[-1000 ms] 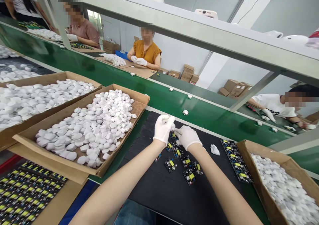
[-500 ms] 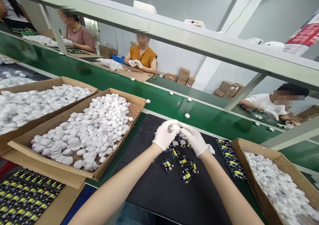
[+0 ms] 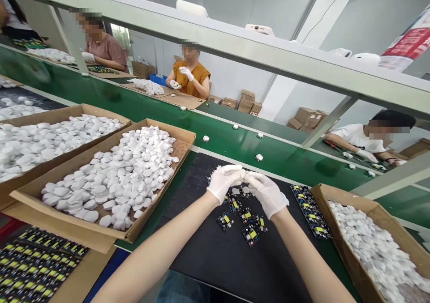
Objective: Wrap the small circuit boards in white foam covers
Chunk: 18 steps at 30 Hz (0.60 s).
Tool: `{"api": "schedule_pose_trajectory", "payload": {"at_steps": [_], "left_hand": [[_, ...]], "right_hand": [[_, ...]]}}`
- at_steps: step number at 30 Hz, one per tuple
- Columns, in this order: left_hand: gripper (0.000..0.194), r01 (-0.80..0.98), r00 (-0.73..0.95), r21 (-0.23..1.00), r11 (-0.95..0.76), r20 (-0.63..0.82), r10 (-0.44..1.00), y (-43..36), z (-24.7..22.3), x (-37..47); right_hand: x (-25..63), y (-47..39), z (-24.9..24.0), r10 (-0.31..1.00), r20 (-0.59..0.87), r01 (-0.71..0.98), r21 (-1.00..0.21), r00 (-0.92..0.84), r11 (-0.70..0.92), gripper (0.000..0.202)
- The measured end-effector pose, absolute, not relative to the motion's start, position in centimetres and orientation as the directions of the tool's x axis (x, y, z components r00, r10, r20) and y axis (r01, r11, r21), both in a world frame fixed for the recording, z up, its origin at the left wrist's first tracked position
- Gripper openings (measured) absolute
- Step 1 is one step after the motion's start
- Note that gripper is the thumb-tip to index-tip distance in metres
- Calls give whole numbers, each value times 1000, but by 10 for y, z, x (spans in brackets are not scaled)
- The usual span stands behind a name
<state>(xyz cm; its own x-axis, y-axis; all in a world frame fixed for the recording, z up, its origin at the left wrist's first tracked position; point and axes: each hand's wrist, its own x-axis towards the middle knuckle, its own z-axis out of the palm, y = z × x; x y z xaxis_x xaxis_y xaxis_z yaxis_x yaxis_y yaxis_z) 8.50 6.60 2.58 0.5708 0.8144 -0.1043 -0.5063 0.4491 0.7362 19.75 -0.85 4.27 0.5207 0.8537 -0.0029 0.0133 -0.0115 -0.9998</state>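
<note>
Because left hand [image 3: 225, 183] and right hand [image 3: 267, 194] meet fingertip-to-fingertip mid-frame, contents indiscernible, a slip could jar boards [image 3: 251, 235] below.

I see the black mat [image 3: 221, 258] as matt and fairly smooth, with circuit boards [image 3: 250, 235] on it mixing dark board with yellow, plastic-looking parts, and above it thin white cloth gloves [image 3: 220, 187], matt and slightly creased, cover my left hand [image 3: 225, 181] and right hand [image 3: 266, 192]. Left of the mat I make out a tray [image 3: 183, 148] in dull brown cardboard, heaped with matt white pieces [image 3: 110, 177] whose material I cannot tell. Beyond the mat, the green belt [image 3: 231, 146] is smooth and glossy with pale reflections, and the rail [image 3: 235, 41] above looks like smooth painted metal.
</note>
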Motion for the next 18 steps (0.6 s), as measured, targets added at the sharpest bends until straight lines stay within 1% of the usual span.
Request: {"api": "schedule_pose_trajectory", "payload": {"at_steps": [4, 5, 6, 7, 8, 9, 11, 12, 14, 15, 16, 18], "left_hand": [[31, -565, 502, 691, 451, -146, 853, 73, 30, 82], [30, -595, 467, 669, 445, -163, 869, 76, 31, 81], [29, -629, 431, 644, 435, -176, 885, 79, 32, 80], [28, -660, 401, 621, 422, -183, 897, 83, 33, 79], [28, -683, 380, 605, 410, -185, 906, 85, 33, 77], [28, -698, 368, 594, 400, -182, 912, 87, 33, 77], [28, -703, 375, 590, 397, -166, 912, 87, 33, 77], [28, -699, 389, 592, 401, -156, 908, 87, 31, 78], [31, -694, 421, 595, 406, -123, 899, 84, 29, 80], [33, -696, 434, 595, 402, -99, 896, 83, 27, 81], [34, -699, 442, 597, 394, -71, 894, 82, 25, 82], [37, -700, 454, 613, 368, -16, 891, 81, 23, 84]], "right_hand": [[197, -9, 43, 840, 29, 29, -999, 542, 15, 31], [197, -11, 42, 846, 49, 61, -998, 531, 20, 30], [197, -13, 41, 859, 78, 128, -992, 506, 15, 28], [197, -15, 40, 878, 109, 229, -974, 466, 0, 25], [198, -18, 38, 900, 137, 357, -934, 413, -22, 21], [197, -20, 35, 923, 153, 500, -865, 353, -47, 17], [196, -23, 31, 961, 145, 751, -655, 237, -86, 16], [195, -24, 28, 974, 124, 839, -536, 189, -94, 18], [191, -24, 25, 989, 75, 934, -345, 126, -92, 20], [189, -23, 24, 992, 52, 951, -296, 111, -91, 20], [187, -22, 23, 994, 39, 956, -278, 107, -92, 20], [184, -22, 21, 993, 36, 949, -300, 110, -94, 21]]}}
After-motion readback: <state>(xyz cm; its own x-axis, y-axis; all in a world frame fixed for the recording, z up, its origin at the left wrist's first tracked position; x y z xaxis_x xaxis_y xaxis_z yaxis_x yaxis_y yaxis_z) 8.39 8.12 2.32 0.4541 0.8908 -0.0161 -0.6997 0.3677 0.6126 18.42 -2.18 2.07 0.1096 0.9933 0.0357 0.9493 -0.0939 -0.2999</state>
